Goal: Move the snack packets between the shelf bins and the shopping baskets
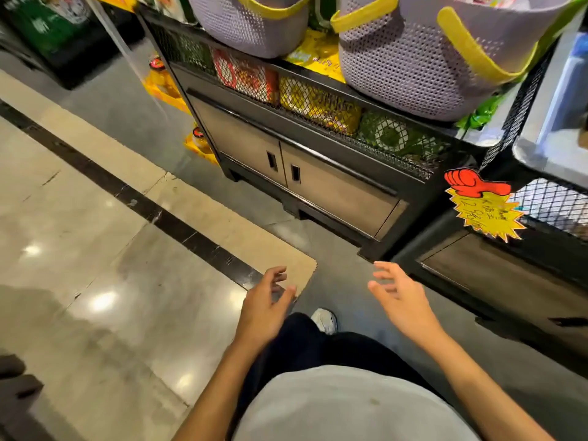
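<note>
Two grey perforated shopping baskets with yellow handles stand on top of a black shelf unit: one (251, 23) at the upper middle, one (423, 65) at the upper right. Behind the unit's mesh front lie snack packets: red (245, 78), yellow (321, 105) and green (394, 136). My left hand (264, 310) and my right hand (402, 300) hang low over the floor in front of me, well below the shelf. Both have loose, spread fingers and hold nothing.
The shelf unit has two grey cabinet doors (286, 163) below the mesh bin. A second mesh unit with a yellow star price tag (486, 214) stands at the right. Polished tile floor (95, 249) stretches to the left. My shoe (324, 319) shows between my hands.
</note>
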`<action>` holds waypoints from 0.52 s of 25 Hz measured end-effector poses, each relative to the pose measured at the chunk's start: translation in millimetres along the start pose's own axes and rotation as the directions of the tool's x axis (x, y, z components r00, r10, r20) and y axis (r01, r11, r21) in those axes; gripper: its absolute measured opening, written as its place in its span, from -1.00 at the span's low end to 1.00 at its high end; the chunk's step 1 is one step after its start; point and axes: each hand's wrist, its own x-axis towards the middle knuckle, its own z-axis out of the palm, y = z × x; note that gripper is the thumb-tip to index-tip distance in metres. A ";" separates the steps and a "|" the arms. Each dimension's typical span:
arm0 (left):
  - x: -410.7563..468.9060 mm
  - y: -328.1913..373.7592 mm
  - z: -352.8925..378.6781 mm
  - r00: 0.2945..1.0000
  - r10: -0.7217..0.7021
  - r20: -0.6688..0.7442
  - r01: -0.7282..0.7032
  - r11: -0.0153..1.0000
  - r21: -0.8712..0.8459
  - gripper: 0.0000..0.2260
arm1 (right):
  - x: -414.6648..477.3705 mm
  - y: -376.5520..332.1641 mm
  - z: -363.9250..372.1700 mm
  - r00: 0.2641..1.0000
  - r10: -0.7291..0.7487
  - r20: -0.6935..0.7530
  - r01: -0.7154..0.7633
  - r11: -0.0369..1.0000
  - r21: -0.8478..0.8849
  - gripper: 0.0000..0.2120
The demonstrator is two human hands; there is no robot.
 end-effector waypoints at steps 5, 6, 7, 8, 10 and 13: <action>88.5 69.5 -20.7 0.990 0.137 -0.024 -0.138 0.986 -0.092 -0.71 | 64.3 -73.7 -35.7 0.980 -0.141 -0.139 0.156 0.982 0.102 -0.68; 109.1 87.7 -26.2 0.981 0.191 -0.019 -0.192 0.975 -0.109 -0.73 | 76.2 -89.5 -45.9 0.967 -0.176 -0.184 0.198 0.974 0.114 -0.67; 129.8 107.6 -32.1 0.964 0.265 -0.017 -0.265 0.955 -0.137 -0.73 | 87.0 -106.4 -57.7 0.946 -0.208 -0.249 0.243 0.962 0.121 -0.65; 151.3 129.5 -38.6 0.936 0.352 -0.028 -0.351 0.923 -0.160 -0.74 | 97.8 -124.5 -71.2 0.914 -0.242 -0.325 0.295 0.947 0.124 -0.64; 183.5 172.8 -54.1 0.870 0.486 -0.083 -0.492 0.850 -0.189 -0.75 | 106.3 -158.7 -95.9 0.852 -0.298 -0.432 0.377 0.919 0.111 -0.66; 227.8 247.5 -84.1 0.728 0.668 -0.153 -0.683 0.691 -0.236 -0.73 | 112.4 -212.2 -133.8 0.745 -0.381 -0.547 0.503 0.860 0.085 -0.74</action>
